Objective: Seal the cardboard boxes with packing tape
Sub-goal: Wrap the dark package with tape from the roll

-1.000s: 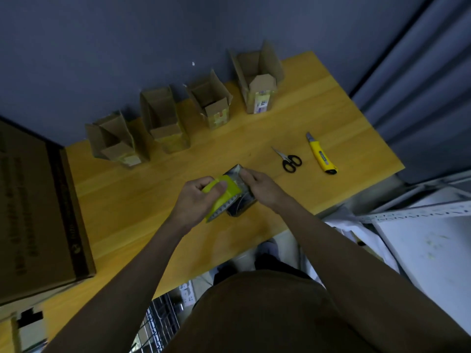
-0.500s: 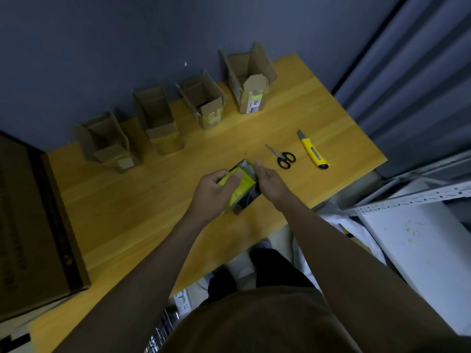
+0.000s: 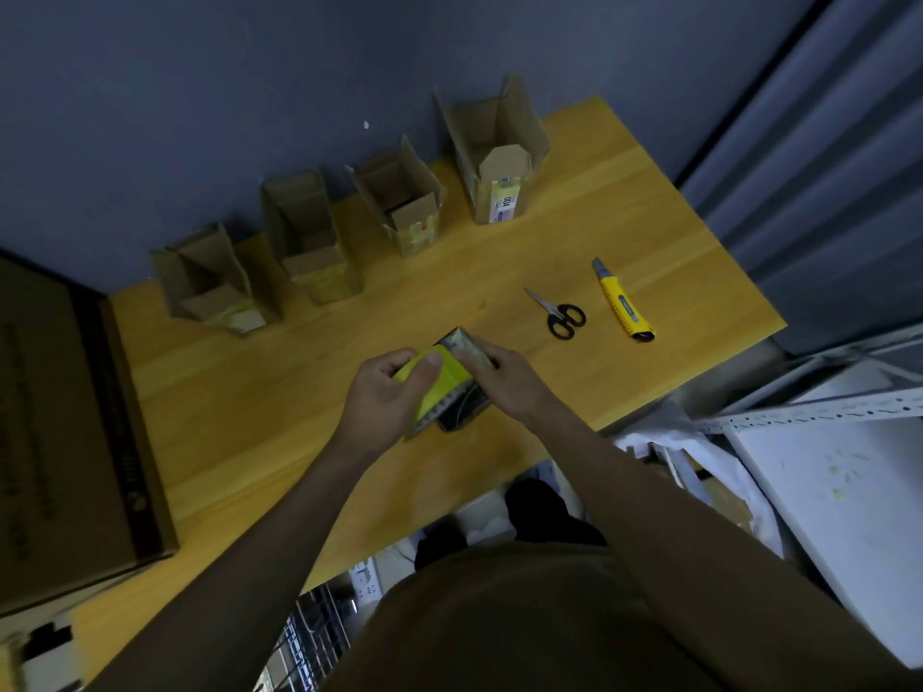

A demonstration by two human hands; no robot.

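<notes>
Two hands meet over the wooden worktop (image 3: 279, 392), both on one tape dispenser (image 3: 452, 392) with a yellow body and a serrated cutter edge. The left hand (image 3: 384, 399) curls round the yellow part, its thumb pressed on top. The right hand (image 3: 507, 382) holds the dark far side, fingers bent over it; how tightly that grip closes cannot be told. Four open cardboard boxes (image 3: 309, 242) stand in a row along the wall, flaps up, well apart from the hands. Black-handled scissors (image 3: 557, 312) lie to the right of the hands, and a yellow utility knife (image 3: 622, 307) lies just beyond them.
</notes>
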